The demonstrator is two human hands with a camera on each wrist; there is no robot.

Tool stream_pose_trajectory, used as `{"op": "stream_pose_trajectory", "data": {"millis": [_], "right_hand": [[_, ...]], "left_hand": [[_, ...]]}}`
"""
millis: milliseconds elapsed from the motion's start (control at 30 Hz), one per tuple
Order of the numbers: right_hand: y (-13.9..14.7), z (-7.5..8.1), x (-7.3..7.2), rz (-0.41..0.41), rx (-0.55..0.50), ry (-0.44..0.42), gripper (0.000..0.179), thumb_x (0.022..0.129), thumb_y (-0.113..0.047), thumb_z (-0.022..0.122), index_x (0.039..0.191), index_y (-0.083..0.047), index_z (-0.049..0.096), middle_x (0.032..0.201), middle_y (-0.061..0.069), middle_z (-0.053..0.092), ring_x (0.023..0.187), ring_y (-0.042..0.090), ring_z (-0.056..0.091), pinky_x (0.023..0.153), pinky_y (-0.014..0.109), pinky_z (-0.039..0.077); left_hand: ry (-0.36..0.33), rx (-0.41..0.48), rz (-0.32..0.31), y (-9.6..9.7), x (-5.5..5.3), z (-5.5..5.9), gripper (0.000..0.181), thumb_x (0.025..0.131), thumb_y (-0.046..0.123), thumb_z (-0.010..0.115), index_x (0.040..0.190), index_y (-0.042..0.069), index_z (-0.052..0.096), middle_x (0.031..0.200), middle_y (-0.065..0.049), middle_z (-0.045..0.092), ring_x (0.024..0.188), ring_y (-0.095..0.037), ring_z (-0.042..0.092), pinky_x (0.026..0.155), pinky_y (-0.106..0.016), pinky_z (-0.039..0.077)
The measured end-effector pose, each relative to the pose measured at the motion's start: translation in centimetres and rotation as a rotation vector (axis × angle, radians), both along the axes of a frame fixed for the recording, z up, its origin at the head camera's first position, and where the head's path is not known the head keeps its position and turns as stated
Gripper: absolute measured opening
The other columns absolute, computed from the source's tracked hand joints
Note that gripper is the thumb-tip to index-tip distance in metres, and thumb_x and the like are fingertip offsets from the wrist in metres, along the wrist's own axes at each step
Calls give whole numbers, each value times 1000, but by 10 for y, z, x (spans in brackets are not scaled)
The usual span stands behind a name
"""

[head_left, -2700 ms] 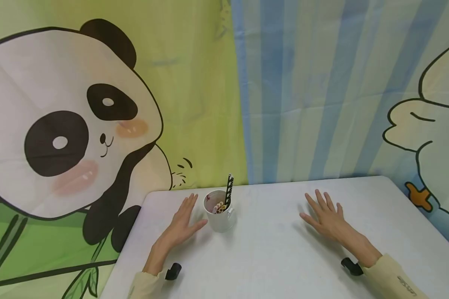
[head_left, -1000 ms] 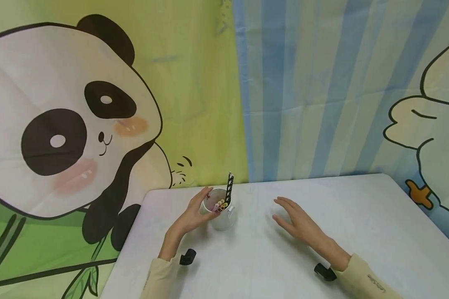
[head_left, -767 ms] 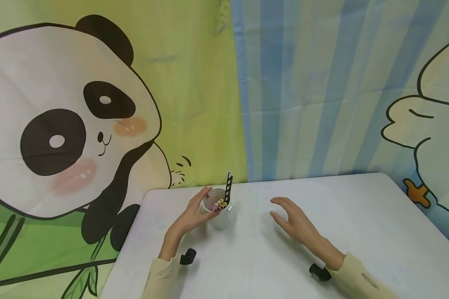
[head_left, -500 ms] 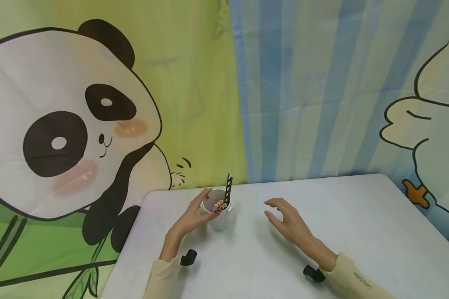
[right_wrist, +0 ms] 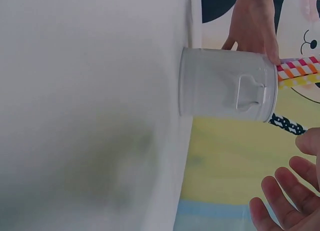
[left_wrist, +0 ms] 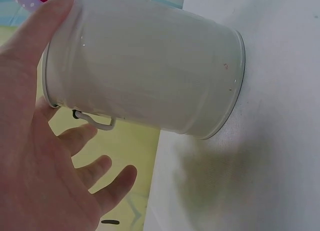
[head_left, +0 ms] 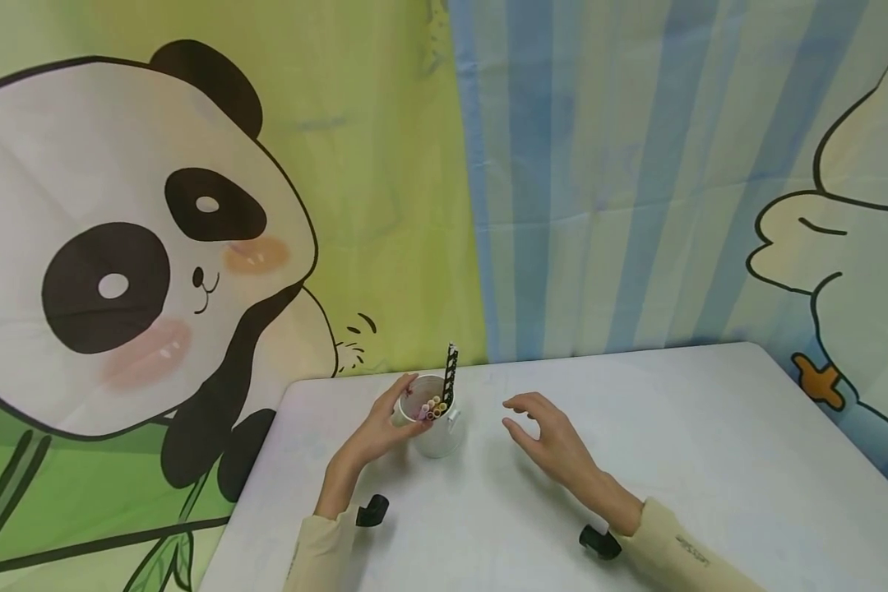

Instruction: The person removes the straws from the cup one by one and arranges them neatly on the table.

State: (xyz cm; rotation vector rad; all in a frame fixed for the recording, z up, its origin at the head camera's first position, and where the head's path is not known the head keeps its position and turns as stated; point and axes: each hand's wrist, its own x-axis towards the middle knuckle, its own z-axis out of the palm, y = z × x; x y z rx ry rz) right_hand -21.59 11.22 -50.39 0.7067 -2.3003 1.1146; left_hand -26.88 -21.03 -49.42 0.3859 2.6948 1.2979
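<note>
A small white metal bucket (head_left: 438,441) with side handles stands upright on the table. Several patterned paper straws (right_wrist: 302,68) stick up out of it, striped pink, orange and yellow. One black-and-white straw (head_left: 450,374) leans higher than the others in the head view. My left hand (head_left: 376,432) holds the bucket by its rim from the left, thumb on the near side and forefinger on the far side. Its other fingers stay spread off the wall in the left wrist view. To the right of the bucket, my right hand (head_left: 555,440) hovers over the table, fingers loosely bent and holding nothing.
The white table (head_left: 673,427) reaches back to a cloth backdrop (head_left: 585,205) printed with a panda and stripes. Black wrist-worn devices (head_left: 599,543) sit under both forearms.
My left hand has moved right and taken hold of the bucket's rim. My right hand has come left toward the bucket, its fingers bending from spread. The bucket stays in place.
</note>
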Motion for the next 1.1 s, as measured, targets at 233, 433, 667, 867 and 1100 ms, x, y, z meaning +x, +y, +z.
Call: {"op": "stream_pose_trajectory", "data": {"millis": [233, 433, 667, 867, 1100], "right_hand": [[-20, 10, -2, 6, -13, -10, 23, 94, -18, 72, 116, -18, 68, 112, -3, 68, 100, 15, 64, 84, 37, 57], [-35, 15, -5, 23, -28, -19, 21, 94, -18, 71, 115, -19, 68, 111, -4, 68, 100, 14, 64, 85, 35, 57], [-54, 18, -6, 32, -24, 12, 20, 94, -17, 72, 114, -15, 69, 110, -5, 67, 99, 16, 64, 84, 34, 56], [-69, 17, -9, 62, -19, 83, 21, 93, -18, 73, 113, -13, 69, 108, -5, 66, 99, 12, 63, 83, 31, 56], [-80, 15, -13, 54, 2, 140, 20, 93, -17, 73, 113, -16, 67, 110, -5, 66, 99, 10, 62, 84, 30, 56]], "left_hand": [[21, 18, -8, -1, 0, 1, 92, 84, 42, 80, 159, 31, 27, 167, -4, 22, 154, -38, 16, 115, -74, 18], [20, 41, -17, 0, 0, 2, 91, 85, 39, 80, 159, 30, 28, 165, -5, 26, 154, -37, 18, 114, -74, 20], [-7, 33, -5, 0, -1, 0, 93, 83, 46, 80, 158, 37, 26, 165, -2, 26, 154, -35, 19, 115, -73, 20], [9, 43, -20, -2, -1, -2, 93, 84, 43, 80, 159, 31, 26, 165, -3, 26, 154, -36, 18, 114, -74, 21], [27, 72, -36, -1, -1, -1, 88, 86, 33, 79, 159, 28, 28, 165, -7, 28, 154, -37, 18, 114, -74, 20]]}}
